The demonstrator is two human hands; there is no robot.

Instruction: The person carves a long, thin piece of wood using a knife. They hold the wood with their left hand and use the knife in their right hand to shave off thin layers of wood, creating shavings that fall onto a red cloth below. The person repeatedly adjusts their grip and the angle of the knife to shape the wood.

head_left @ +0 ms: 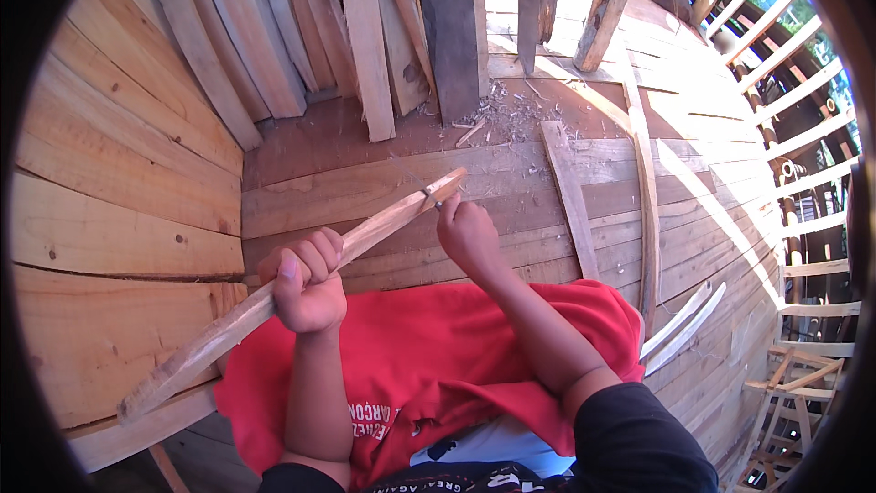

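Note:
My left hand (pixel 308 278) is closed around a long, rough wooden strip (pixel 388 224), held at a slant over my lap. The strip's pointed end rises toward the far right, and its wide end reaches the lower left. Near the point, my right hand (pixel 468 236) is closed on a small dark metal tool (pixel 430 193) lying across the strip. Fingers hide most of this tool, so its exact kind is unclear. Under both forearms a red cloth (pixel 401 329) with white lettering covers my lap.
Wood shavings (pixel 497 123) litter the plank floor (pixel 511 256) ahead. Boards (pixel 246 32) lean upright at the back left, beside a plank wall (pixel 119 219). Loose slats (pixel 568 196) lie to the right, with two pale curved strips (pixel 684 324) nearer. A slatted railing (pixel 812 183) borders the right side.

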